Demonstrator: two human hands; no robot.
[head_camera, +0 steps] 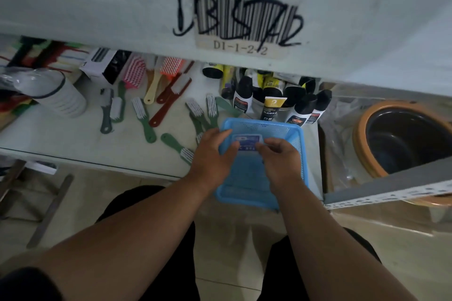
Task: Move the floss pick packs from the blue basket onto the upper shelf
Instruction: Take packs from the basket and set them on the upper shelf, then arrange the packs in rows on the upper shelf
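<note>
A blue perforated basket (261,127) rests on the front edge of the lower shelf (61,137), jutting out towards me. Inside it lies a floss pick pack (246,140) with a blue and white label. My left hand (212,154) reaches into the basket, its fingers touching the pack's left side. From the right, my right hand (281,156) pinches the pack's right edge. The upper shelf (122,7) fills the top of the view, its front bearing a barcode label (242,32) scribbled over in black.
Green, red and pink brushes (144,115) lie scattered on the lower shelf left of the basket. Black-capped bottles and tubes (271,98) stand just behind it. A stack of cups (56,93) lies at the left. An orange-rimmed black bucket (403,137) sits to the right.
</note>
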